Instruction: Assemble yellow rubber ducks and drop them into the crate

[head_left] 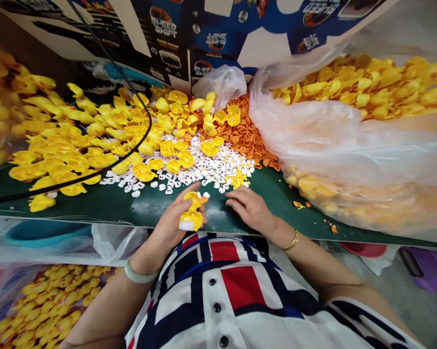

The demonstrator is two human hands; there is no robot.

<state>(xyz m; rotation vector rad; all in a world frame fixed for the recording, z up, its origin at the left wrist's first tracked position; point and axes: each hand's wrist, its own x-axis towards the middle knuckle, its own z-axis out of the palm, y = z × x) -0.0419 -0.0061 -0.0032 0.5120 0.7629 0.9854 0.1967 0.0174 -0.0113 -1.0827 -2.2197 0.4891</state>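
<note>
My left hand (171, 225) grips a yellow plastic toy duck piece (191, 213) with a small orange bit (204, 199) at its tip. My right hand (249, 208) lies open on the green tabletop (149, 206), holding nothing, just below a spread of small white plastic pieces (189, 167). Loose yellow duck parts (76, 140) cover the table's left side. Orange duck beaks (243, 135) form a heap behind the white pieces.
A translucent plastic bag (349, 145) full of yellow parts lies at the right. A black cable (120, 155) crosses the left pile. Printed cardboard (218, 29) stands behind. Below the table are a bag of yellow ducks (47, 310), a teal basin (46, 232) and a purple crate (429, 269).
</note>
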